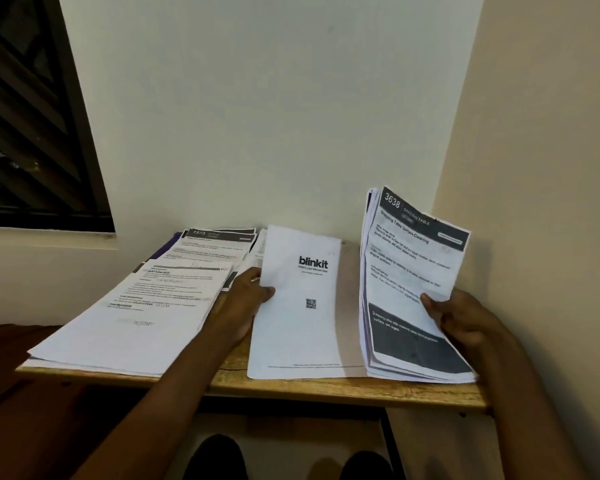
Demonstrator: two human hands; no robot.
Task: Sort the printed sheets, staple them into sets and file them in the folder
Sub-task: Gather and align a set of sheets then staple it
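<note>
Nearest, the right hand [461, 323] pinches a floppy upright stack of sheets [413, 285] at the bench's [291, 386] right; the left hand [250, 292] grips 1 light blinkit sheet [298, 306] by its edge, likely limp and crease-prone.

A dim, warm indoor scene is lit from above, with the wall [257, 116] brightest. Straight lines are bowed by wide-angle distortion near the window [32, 133]. Fine print on the sheets [413, 271] is softened by blur; a shadow is cast beneath the desk [326, 386].
</note>
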